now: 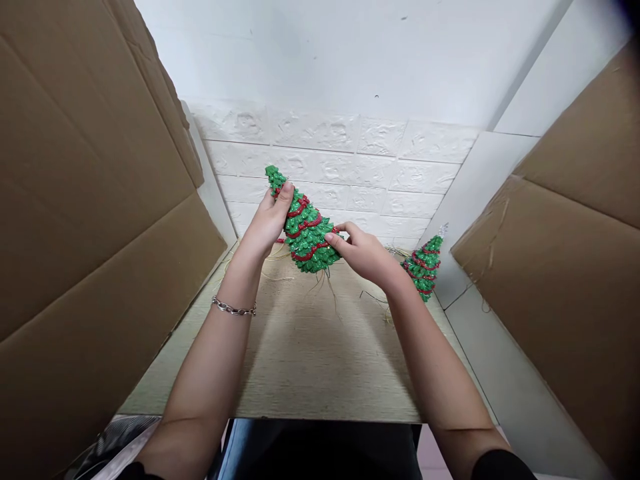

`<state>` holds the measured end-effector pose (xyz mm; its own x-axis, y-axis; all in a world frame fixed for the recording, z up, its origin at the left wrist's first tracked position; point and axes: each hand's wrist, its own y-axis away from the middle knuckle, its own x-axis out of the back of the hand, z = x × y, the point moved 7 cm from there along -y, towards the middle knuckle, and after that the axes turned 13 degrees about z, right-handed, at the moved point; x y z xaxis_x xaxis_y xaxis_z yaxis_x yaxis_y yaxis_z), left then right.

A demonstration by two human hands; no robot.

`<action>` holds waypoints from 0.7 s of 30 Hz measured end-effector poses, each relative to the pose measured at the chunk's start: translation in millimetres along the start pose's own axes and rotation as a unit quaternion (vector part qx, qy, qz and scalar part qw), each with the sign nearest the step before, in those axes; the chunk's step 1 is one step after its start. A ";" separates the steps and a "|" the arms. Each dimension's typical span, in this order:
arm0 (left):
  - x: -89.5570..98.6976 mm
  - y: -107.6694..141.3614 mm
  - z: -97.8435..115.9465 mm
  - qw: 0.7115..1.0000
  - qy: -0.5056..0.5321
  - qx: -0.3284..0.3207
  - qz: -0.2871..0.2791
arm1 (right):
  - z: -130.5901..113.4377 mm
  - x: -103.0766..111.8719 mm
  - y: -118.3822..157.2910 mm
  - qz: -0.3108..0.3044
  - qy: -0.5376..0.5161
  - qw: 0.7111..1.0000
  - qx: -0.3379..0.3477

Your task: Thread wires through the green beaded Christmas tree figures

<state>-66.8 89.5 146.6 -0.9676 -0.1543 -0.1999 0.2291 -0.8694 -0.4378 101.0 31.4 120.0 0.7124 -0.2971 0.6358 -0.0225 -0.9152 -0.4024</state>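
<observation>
Tilted with its tip up to the left, a small green Christmas tree [311, 233] with red garlands is held above the table in both hands. My left hand [270, 217] grips its upper part, thumb across the front. My right hand [363, 250] pinches the lower right edge of the branches. Thin wires or strands [327, 283] hang from under the base. To the right, behind my right forearm, stands a second tree [426, 267] of the same kind, with a clear, shiny topper [443, 231]; my forearm hides part of it.
Pale strands and wires [280, 275] lie toward the back of the wooden table [320, 360]. Large cardboard sheets [100, 220] rise at the left, with more cardboard [560, 253] at the right. A white brick-patterned wall [330, 163] closes off the back.
</observation>
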 end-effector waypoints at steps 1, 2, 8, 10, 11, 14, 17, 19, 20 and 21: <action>-0.5 0.1 -0.7 1.000 -0.002 0.005 -0.006 | 1.5 0.5 -0.8 0.005 -0.003 1.000 -0.007; -1.2 0.3 -1.1 1.000 0.001 0.010 -0.010 | 3.3 1.0 -1.7 0.011 -0.009 1.000 -0.016; -7.0 1.3 -2.2 0.997 0.068 0.038 0.004 | 11.3 10.5 -9.0 0.096 -0.062 0.992 -0.047; -8.9 2.5 -3.0 0.994 0.094 0.055 0.017 | 9.8 12.9 -9.9 0.114 -0.064 0.991 -0.034; -9.3 3.2 -3.2 0.992 0.108 0.060 0.028 | 8.2 13.1 -9.7 0.115 -0.064 0.991 -0.026; -6.4 4.3 -3.3 0.986 0.137 0.062 0.075 | -0.7 9.8 -6.4 0.088 -0.065 0.994 0.004; 3.2 1.6 -2.1 0.984 0.129 0.046 0.118 | -15.0 2.8 -0.2 0.054 -0.096 0.993 0.048; 14.1 -3.4 2.0 0.983 0.119 0.028 0.136 | -19.8 -3.0 2.0 0.049 -0.152 0.986 0.050; 20.9 -6.6 5.6 0.983 0.118 0.016 0.143 | -18.4 -6.3 1.4 0.058 -0.178 0.982 0.037; 28.3 -10.0 10.4 0.982 0.120 0.002 0.147 | -14.3 -10.0 -0.5 0.074 -0.194 0.978 0.017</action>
<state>-97.5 88.9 154.5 -0.8066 -0.2848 -0.5180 0.4941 -0.8059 -0.3262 83.8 30.9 123.3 0.9157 -0.2940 0.2739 -0.1270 -0.8585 -0.4969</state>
